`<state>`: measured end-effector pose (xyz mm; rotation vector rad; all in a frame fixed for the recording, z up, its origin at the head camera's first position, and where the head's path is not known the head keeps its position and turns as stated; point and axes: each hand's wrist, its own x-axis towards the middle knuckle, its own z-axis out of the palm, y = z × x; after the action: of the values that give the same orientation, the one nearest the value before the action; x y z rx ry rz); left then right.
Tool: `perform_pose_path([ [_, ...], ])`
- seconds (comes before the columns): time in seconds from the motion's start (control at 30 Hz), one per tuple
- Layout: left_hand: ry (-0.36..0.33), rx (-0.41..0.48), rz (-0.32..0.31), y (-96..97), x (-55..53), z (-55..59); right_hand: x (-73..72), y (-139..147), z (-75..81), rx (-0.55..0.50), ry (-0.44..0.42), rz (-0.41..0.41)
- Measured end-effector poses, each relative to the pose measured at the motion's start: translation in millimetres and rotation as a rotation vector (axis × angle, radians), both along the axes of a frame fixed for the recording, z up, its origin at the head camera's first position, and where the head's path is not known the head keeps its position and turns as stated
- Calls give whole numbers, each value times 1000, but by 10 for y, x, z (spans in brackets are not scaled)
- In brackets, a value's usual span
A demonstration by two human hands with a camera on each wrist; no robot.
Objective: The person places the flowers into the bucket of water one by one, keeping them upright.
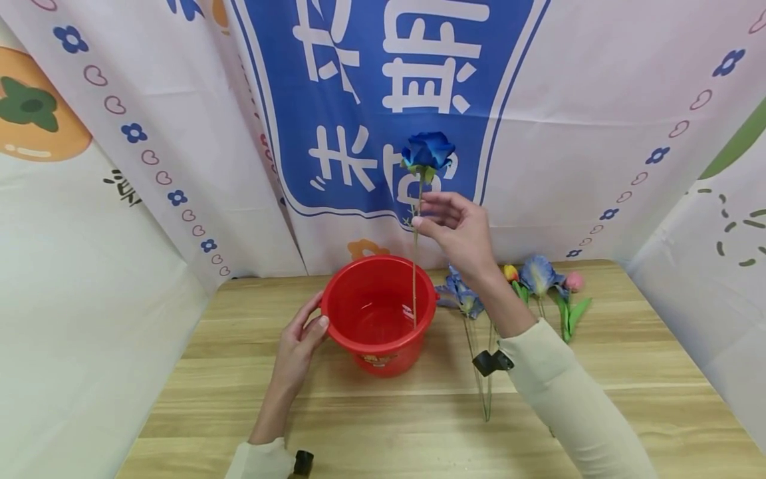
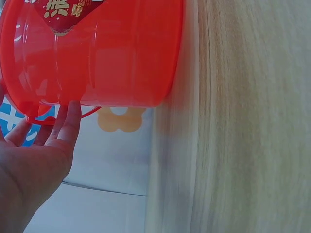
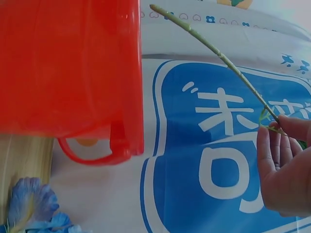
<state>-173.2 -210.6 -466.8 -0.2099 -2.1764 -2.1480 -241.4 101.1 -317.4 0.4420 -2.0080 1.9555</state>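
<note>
My right hand (image 1: 457,229) pinches the thin stem of a blue artificial rose (image 1: 428,152) between thumb and fingers, with the bloom upright above the hand. The bare stem (image 3: 214,50) points down, its lower end close over the rim in the right wrist view. A red plastic bucket (image 1: 383,347) stands upright on the table. At its left side my left hand (image 1: 302,339) holds it near the rim, thumb toward me and fingers against the outer wall. In the left wrist view those fingertips rest on the wall beside the thin handle (image 2: 90,112).
Right of the bucket, blue flowers (image 1: 463,296) lie on the wooden table (image 1: 239,386). Farther right are another blue flower (image 1: 538,274), a yellow bud (image 1: 510,273) and a pink one (image 1: 574,281). A printed cloth (image 1: 544,166) hangs behind the table.
</note>
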Motion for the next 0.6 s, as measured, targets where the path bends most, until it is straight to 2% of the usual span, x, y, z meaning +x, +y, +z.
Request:
perform_pose_path([
  [0.23, 5, 6, -1, 2, -5, -7, -44, -157, -39, 11, 12, -39],
  [0.6, 2, -4, -1, -1, 3, -8, -41, -343, -351, 70, -73, 7],
])
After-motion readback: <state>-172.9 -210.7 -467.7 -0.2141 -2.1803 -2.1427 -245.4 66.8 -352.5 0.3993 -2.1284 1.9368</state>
